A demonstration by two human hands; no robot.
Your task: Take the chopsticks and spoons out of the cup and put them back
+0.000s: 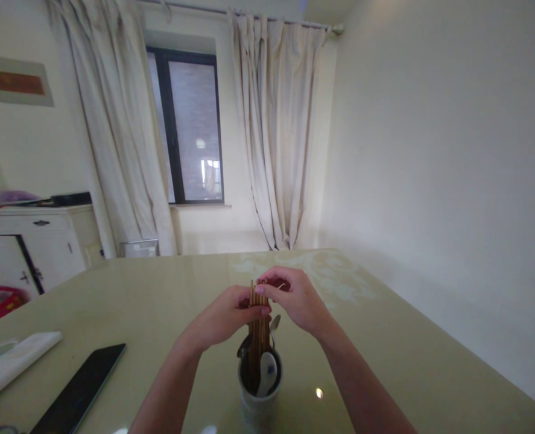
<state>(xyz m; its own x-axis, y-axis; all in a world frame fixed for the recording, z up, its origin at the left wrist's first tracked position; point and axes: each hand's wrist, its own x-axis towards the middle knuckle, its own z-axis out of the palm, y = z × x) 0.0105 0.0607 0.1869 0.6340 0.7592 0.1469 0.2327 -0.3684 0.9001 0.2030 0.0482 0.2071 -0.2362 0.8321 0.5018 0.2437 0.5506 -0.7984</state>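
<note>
A bundle of brown chopsticks stands upright in a pale cup on the table. My left hand is wrapped round the chopsticks below their tops, thumb across the front. From the right, my right hand pinches at the upper ends of the same bundle. In the cup with them are a white ceramic spoon with a dark blue mark, a metal spoon leaning right, and a dark spoon-like piece at the left. The fingers behind the bundle are partly hidden.
The glossy greenish table reaches toward the window wall. On its left lie a dark flat tablet-like slab and a white long packet. A white wall borders the right side. A white cabinet and red basin stand left.
</note>
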